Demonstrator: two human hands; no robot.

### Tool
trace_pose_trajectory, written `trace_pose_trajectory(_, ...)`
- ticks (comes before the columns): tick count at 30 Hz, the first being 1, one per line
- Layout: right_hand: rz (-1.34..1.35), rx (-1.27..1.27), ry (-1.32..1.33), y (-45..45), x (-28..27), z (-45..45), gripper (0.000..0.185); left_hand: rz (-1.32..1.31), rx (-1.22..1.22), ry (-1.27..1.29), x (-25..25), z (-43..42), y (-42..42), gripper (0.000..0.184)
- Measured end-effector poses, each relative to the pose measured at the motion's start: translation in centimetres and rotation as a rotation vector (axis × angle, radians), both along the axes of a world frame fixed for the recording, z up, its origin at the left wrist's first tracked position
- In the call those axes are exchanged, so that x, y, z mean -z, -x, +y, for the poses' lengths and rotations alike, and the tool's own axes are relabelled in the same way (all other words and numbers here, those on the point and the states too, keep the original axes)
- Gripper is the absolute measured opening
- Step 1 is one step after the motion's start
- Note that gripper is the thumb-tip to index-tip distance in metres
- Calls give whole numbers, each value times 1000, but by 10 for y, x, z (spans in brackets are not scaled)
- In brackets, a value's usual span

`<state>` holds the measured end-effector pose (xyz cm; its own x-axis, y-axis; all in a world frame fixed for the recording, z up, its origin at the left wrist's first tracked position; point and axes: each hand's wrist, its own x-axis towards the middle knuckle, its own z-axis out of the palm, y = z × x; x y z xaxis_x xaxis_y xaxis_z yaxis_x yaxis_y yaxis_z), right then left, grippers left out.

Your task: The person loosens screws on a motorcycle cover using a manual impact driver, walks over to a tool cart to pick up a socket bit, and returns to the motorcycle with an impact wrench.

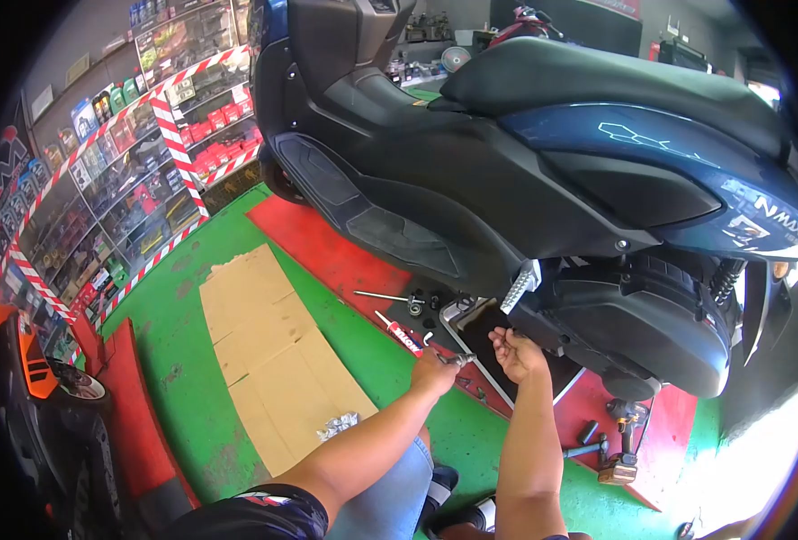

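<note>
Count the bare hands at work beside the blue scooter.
2. The left hand grips a metal tool near the edge of the dark tray; the right hand, fingers bent, is below the silver footrest. Neither is hidden.

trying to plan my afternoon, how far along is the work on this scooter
Looks done: the tray is set under the scooter. In hand: the left hand grips a metal tool or part; whether the right hand holds anything is unclear. Probably left: work around the underside, then clearing the tube and cordless tool off the red platform.
</note>
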<state>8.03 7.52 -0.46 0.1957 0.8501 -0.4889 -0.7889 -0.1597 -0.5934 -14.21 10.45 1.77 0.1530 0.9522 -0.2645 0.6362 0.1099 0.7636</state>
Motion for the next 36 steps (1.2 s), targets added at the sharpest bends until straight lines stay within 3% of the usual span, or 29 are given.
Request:
trace_pose_trajectory(6,-46,12,23,-3,19,4,19,4,24,1,2,0,-1,50)
trace_pose_trajectory(13,-10,40,33,11,-18,-9,13,12,12,17,5,3,-1,51)
trace_pose_trajectory(22,76,-17,-5,-13,28,0,18,17,25,-26,7,2,0,54)
trace_pose_trajectory(27,55,-54,-87,-4,1,-5,19,9,18,-23,11,1,-2,55)
trace_pose_trajectory(36,-60,42,87,-2,15,5,7,-14,-24,-19,7,-1,-3,49)
